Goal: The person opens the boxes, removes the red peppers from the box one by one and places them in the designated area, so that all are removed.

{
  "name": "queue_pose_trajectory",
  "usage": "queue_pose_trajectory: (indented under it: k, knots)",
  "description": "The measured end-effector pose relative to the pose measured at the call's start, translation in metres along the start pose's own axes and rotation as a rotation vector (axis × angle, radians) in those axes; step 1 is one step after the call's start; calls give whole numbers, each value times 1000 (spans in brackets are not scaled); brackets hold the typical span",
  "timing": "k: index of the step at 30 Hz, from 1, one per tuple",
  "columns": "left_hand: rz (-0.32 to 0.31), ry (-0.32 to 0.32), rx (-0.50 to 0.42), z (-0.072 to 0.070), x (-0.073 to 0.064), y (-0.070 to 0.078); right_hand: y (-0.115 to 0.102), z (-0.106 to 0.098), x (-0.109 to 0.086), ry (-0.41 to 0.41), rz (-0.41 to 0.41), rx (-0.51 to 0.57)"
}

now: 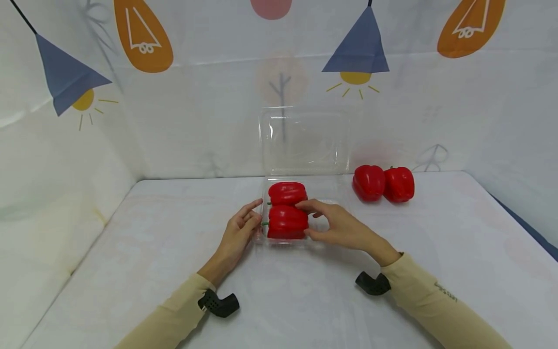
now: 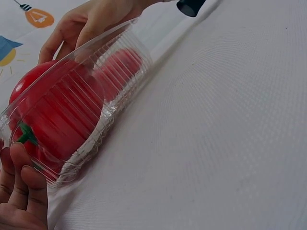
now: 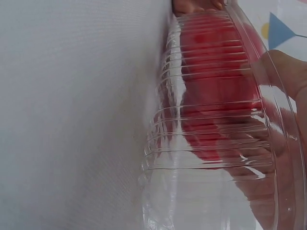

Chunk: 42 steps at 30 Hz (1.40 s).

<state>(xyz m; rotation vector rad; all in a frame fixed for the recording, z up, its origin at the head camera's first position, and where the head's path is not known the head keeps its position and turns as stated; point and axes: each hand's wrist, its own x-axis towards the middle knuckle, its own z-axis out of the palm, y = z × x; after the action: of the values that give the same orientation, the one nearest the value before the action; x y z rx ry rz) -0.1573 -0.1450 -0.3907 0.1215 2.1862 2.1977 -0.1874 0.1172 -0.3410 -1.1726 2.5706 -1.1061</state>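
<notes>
Two red bell peppers lie one behind the other in the left part of a clear plastic clamshell container (image 1: pixel 279 241). My right hand (image 1: pixel 337 225) reaches in from the right and grips the front bell pepper (image 1: pixel 286 223), thumb at its near side and fingers at its far side. The rear bell pepper (image 1: pixel 287 193) sits right behind it. At the container's left edge, my left hand (image 1: pixel 237 235) holds the rim with its fingertips, close to the green stem (image 2: pixel 27 134). Through the ribbed wall in the right wrist view, red pepper (image 3: pixel 216 86) shows.
The container's transparent lid (image 1: pixel 305 140) stands raised at the back. Two more red bell peppers, a left one (image 1: pixel 368 182) and a right one (image 1: pixel 398 184), sit side by side at the table's back right. A white cloth (image 1: pixel 183 208) covers the table; a printed curtain (image 1: pixel 209 111) hangs behind.
</notes>
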Motion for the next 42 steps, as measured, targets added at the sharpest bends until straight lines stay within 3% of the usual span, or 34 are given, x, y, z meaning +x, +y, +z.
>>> queue_pose_trajectory:
  k: [12, 32, 42]
  knots:
    - [-5, -3, -12, 0, 0, 0, -1, 2, -3, 60, 2, -35]
    - [-15, 7, 1, -1, 2, 0, 1, 1, -2, 110, -131, 81]
    - [-10, 10, -5, 0, 1, -1, 2, -3, -3, 99, -144, 121]
